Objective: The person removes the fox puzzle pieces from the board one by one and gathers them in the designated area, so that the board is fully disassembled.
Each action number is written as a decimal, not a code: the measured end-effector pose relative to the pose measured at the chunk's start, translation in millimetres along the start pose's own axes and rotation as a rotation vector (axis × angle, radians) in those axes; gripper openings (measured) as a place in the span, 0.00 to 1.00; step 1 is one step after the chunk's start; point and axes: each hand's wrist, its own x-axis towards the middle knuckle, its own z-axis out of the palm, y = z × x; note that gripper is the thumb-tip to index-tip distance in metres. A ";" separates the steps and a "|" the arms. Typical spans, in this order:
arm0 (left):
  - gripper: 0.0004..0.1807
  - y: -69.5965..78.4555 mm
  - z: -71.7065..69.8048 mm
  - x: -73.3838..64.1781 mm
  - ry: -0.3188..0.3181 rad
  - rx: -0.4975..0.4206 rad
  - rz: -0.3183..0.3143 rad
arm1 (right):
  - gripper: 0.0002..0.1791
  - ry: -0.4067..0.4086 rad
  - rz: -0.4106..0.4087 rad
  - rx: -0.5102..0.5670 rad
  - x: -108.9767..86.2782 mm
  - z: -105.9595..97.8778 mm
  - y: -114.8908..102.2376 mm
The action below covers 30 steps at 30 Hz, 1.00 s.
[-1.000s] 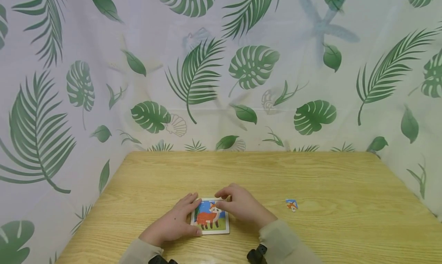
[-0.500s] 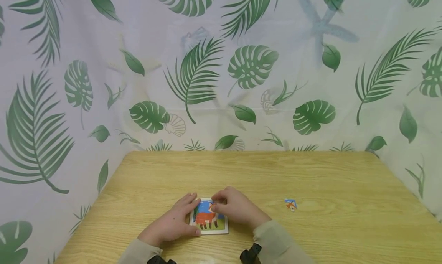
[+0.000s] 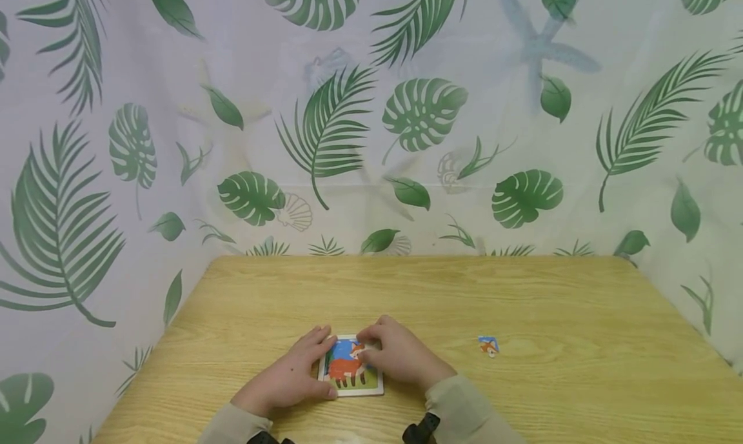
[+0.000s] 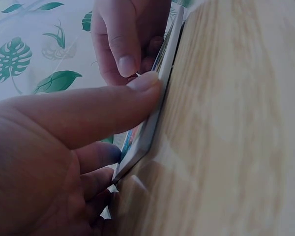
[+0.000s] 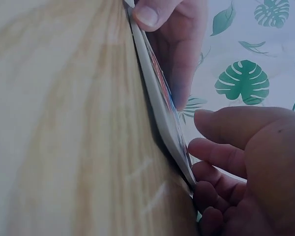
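Note:
A small square picture puzzle board point(image 3: 351, 391) with a white frame lies on the table; its picture shows an orange fox under a blue sky. My left hand point(image 3: 296, 370) grips the board's left side, thumb on the near edge and fingers by the far left. Over the upper right part bends my right hand point(image 3: 400, 352), thumb and forefinger apart beside the fox's head. In the right wrist view its fingertips point(image 5: 199, 145) meet the board's edge, and no piece shows between thumb and forefinger. That hand hides the upper right corner. A loose puzzle piece point(image 3: 489, 346) with a fox face lies farther right.
The wood-grain table point(image 3: 418, 289) stretches beyond and to both sides of the board. A white leaf-print curtain point(image 3: 348, 211) stands behind it and along the sides. A black wrist camera point(image 3: 420, 428) sits by the right sleeve point(image 3: 464, 405).
My right hand has shifted slightly left over the board and then stayed there, with its thumb and forefinger a little wider apart than half a second ago. The left hand keeps its hold.

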 end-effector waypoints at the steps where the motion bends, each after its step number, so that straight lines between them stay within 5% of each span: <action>1: 0.53 0.0 0.3 0.0 0.000 -0.002 -0.003 | 0.18 0.006 -0.002 -0.009 -0.3 0.5 0.1; 17: 0.52 5.3 0.9 -2.3 -0.001 -0.010 -0.010 | 0.15 0.041 -0.015 -0.100 2.9 4.2 -0.7; 30: 0.51 2.9 0.8 -2.3 -0.002 -0.013 0.005 | 0.10 0.084 0.054 -0.138 11.4 11.1 -7.0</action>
